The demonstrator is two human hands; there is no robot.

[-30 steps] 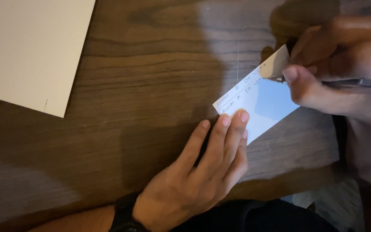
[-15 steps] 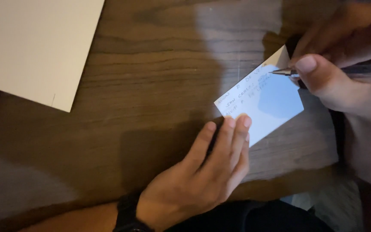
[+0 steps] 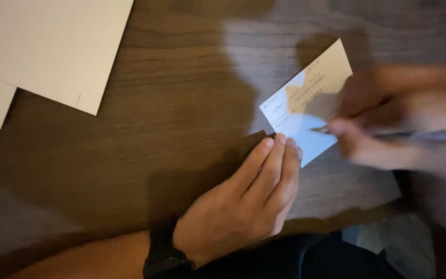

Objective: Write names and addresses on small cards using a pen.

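Pinning the card (image 3: 305, 106), long axis running 2 to 8 o'clock, the flat left hand (image 3: 243, 206) sits at its 7 o'clock while the blurred right hand (image 3: 393, 124) pinches a pen (image 3: 388, 133) at 3.

The worktop (image 3: 171, 103) is dark brown wood with thin, darker lines running across it. The small card (image 3: 305, 98) is white where the light hits it and warm tan near its top corner, with rows of dark handwriting and thin ruled lines. The big sheet (image 3: 42, 46) in the corner is plain cream with no marks. The band (image 3: 162, 258) on the left wrist is black. The pen (image 3: 414, 135) looks dark grey, but it is blurry.
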